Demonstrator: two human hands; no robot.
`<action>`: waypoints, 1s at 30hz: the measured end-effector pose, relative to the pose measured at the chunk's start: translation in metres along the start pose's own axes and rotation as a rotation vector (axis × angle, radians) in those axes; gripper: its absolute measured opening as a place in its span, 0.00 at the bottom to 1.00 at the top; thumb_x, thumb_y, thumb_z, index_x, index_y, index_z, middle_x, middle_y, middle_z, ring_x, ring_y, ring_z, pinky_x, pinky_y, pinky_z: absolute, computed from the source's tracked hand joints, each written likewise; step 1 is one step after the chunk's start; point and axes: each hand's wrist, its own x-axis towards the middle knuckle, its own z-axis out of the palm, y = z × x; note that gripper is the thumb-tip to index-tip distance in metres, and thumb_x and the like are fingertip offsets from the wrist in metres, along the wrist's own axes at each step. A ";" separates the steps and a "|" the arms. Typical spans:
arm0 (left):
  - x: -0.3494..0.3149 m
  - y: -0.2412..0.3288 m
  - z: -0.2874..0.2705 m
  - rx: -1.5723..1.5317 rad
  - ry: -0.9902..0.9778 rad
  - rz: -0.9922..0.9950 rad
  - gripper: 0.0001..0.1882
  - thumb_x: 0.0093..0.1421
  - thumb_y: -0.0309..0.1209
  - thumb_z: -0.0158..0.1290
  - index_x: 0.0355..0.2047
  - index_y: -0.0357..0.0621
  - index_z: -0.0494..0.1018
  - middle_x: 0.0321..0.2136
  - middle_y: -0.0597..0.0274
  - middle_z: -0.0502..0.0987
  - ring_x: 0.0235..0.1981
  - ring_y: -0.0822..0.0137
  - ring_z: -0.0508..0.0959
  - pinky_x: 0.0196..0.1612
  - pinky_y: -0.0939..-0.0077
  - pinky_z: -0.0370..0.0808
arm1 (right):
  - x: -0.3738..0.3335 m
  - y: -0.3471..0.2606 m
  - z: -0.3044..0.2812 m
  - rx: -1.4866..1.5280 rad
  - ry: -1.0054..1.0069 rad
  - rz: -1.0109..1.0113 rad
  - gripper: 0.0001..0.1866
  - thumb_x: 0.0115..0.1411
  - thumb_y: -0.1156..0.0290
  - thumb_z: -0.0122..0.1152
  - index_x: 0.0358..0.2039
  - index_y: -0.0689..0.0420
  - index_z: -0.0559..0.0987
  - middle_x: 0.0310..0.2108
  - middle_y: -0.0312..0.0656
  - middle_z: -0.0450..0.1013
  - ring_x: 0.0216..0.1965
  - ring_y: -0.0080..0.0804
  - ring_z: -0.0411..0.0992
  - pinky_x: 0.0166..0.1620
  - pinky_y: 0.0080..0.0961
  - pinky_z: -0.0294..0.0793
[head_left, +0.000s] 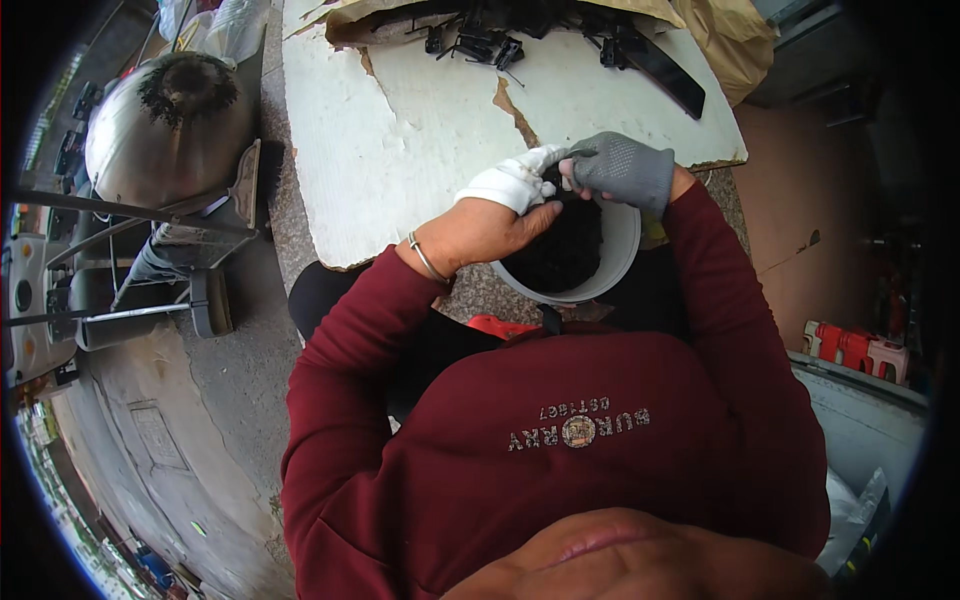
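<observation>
My left hand (pixel 510 195), in a white glove that leaves the thumb bare, is closed at the near edge of the white board. Its fingers meet those of my right hand (pixel 622 172), which wears a grey glove with bare fingertips. Between the two hands shows a small black part (pixel 553 178), mostly hidden by the fingers. Just below them stands a white bucket (pixel 627 250), partly filled with black pieces (pixel 560 250) too dark to tell apart.
Small black plastic parts (pixel 480 42) spill from a brown paper bag (pixel 350 30) on the peeling white board (pixel 400 150). A flat black phone-like slab (pixel 665 75) lies by its far right edge. At left stands a rounded metal vessel (pixel 150 150); at right, a red case (pixel 855 350).
</observation>
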 end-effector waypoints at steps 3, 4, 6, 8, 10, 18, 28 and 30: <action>0.002 -0.006 -0.006 -0.001 -0.055 0.037 0.24 0.53 0.28 0.51 0.50 0.36 0.60 0.36 0.50 0.71 0.34 0.58 0.71 0.39 0.73 0.69 | 0.014 0.005 -0.015 -0.040 0.333 -0.020 0.23 0.53 0.50 0.49 0.25 0.60 0.73 0.22 0.41 0.70 0.24 0.30 0.68 0.33 0.24 0.68; 0.004 -0.006 -0.008 0.028 -0.060 0.038 0.23 0.53 0.27 0.51 0.49 0.36 0.62 0.35 0.50 0.71 0.33 0.59 0.72 0.39 0.73 0.69 | 0.025 0.009 -0.023 -0.368 0.431 -0.172 0.22 0.52 0.51 0.50 0.29 0.61 0.74 0.32 0.46 0.71 0.34 0.40 0.69 0.40 0.29 0.67; 0.006 -0.014 -0.009 0.004 -0.019 -0.001 0.20 0.52 0.27 0.51 0.46 0.36 0.65 0.30 0.51 0.71 0.30 0.59 0.72 0.36 0.73 0.69 | 0.054 0.015 -0.021 -0.382 0.564 -0.144 0.22 0.52 0.51 0.49 0.31 0.60 0.74 0.35 0.48 0.70 0.38 0.43 0.68 0.42 0.31 0.66; 0.007 -0.024 -0.014 -0.014 0.029 -0.050 0.17 0.51 0.26 0.51 0.42 0.36 0.68 0.25 0.51 0.72 0.26 0.59 0.72 0.33 0.73 0.70 | 0.082 0.010 -0.012 -0.410 0.752 -0.120 0.24 0.51 0.51 0.49 0.38 0.58 0.73 0.40 0.51 0.69 0.43 0.46 0.67 0.46 0.33 0.65; 0.010 -0.032 -0.023 0.020 0.151 -0.135 0.14 0.51 0.27 0.51 0.39 0.35 0.69 0.21 0.53 0.72 0.25 0.60 0.72 0.32 0.73 0.70 | 0.096 -0.008 -0.014 -0.421 0.772 -0.070 0.21 0.50 0.54 0.51 0.38 0.57 0.73 0.39 0.52 0.69 0.41 0.47 0.68 0.44 0.30 0.67; 0.021 -0.049 -0.035 0.241 0.494 -0.085 0.14 0.52 0.26 0.51 0.39 0.35 0.68 0.34 0.49 0.71 0.32 0.55 0.72 0.36 0.72 0.69 | 0.079 0.002 -0.003 -0.650 0.864 -0.458 0.08 0.52 0.66 0.48 0.26 0.56 0.71 0.27 0.47 0.69 0.28 0.46 0.69 0.30 0.36 0.69; 0.003 -0.035 -0.028 -0.119 0.346 -0.394 0.11 0.54 0.28 0.49 0.37 0.36 0.68 0.18 0.60 0.71 0.19 0.71 0.71 0.25 0.78 0.69 | 0.021 -0.025 0.037 -0.718 0.657 -0.798 0.09 0.51 0.67 0.53 0.32 0.55 0.73 0.28 0.42 0.70 0.25 0.40 0.71 0.28 0.29 0.72; -0.003 -0.029 -0.031 -0.141 0.312 -0.382 0.11 0.54 0.28 0.48 0.36 0.36 0.68 0.17 0.62 0.71 0.18 0.73 0.70 0.23 0.80 0.68 | 0.021 -0.024 0.042 -0.695 0.630 -0.799 0.08 0.51 0.69 0.53 0.32 0.56 0.73 0.29 0.43 0.70 0.26 0.40 0.71 0.30 0.29 0.72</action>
